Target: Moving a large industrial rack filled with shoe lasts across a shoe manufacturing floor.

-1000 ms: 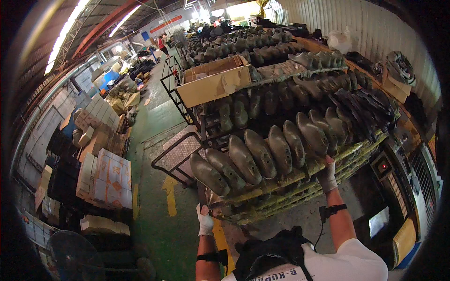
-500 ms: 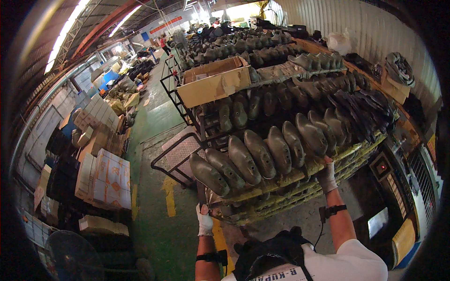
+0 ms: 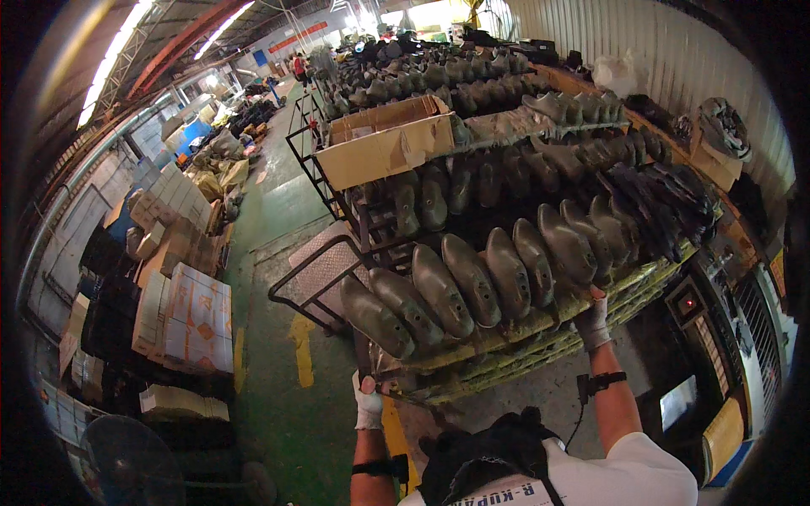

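Observation:
Rows of dark olive shoe lasts (image 3: 470, 277) stand tilted along the top of a tiered rack in front of me; its front edge (image 3: 506, 331) is worn and yellowish. My left hand (image 3: 369, 405), in a white glove with bare fingertips, is closed at the rack's near left corner, thumb up. Toward the right of the same front edge, my right hand (image 3: 594, 325), gloved alike, grips the shelf with its thumb on top; its other fingers are partly hidden below. More yellow-edged tiers show underneath.
An open cardboard box (image 3: 384, 143) sits on a rack behind. Left of the rack is a cart with a black handle (image 3: 316, 282). Stacked cartons (image 3: 198, 316) line the left side, beyond the green floor aisle (image 3: 274, 337). A machine with a red light (image 3: 688, 301) stands at right.
The view has shifted slightly. My left hand sits a little lower against the rack's corner, its thumb now more visible. The right hand keeps its place on the front edge.

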Motion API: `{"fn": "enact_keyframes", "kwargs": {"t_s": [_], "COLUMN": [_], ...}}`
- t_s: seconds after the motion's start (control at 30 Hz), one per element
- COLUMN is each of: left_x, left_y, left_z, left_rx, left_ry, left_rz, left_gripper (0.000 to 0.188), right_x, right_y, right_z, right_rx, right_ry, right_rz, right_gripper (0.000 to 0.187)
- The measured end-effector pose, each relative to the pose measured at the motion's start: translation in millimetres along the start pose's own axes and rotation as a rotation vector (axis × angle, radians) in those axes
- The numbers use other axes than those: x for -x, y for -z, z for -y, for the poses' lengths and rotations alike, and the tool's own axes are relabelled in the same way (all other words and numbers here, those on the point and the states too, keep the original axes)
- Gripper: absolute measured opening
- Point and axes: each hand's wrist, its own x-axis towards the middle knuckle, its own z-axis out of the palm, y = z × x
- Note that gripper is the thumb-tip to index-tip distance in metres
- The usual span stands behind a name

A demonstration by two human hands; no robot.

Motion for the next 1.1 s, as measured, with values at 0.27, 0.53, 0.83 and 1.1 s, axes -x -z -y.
{"fn": "enact_keyframes", "kwargs": {"t_s": [0.27, 0.53, 0.83, 1.1], "left_x": [3, -2, -4, -5], "left_y": [18, 13, 28, 5], "left_z": [1, 0, 12, 6], "left_rx": [-0.179, -0.114, -0.175, -0.011], "left_ry": [0.005, 0.001, -0.055, -0.013], "left_rz": [0.085, 0.156, 0.109, 0.06], "left_gripper": [0.052, 0.048, 0.052, 0.034], "right_x": [-12, -14, -12, -24], "right_y": [20, 22, 11, 63], "right_z": [-4, -3, -3, -14], "right_rx": [0.071, 0.076, 0.167, 0.094], "right_ry": [0.063, 0.12, 0.137, 0.106], "right_rz": [-0.03, 0.038, -0.012, -0.061], "right_gripper": [0.043, 0.049, 0.049, 0.052]}}
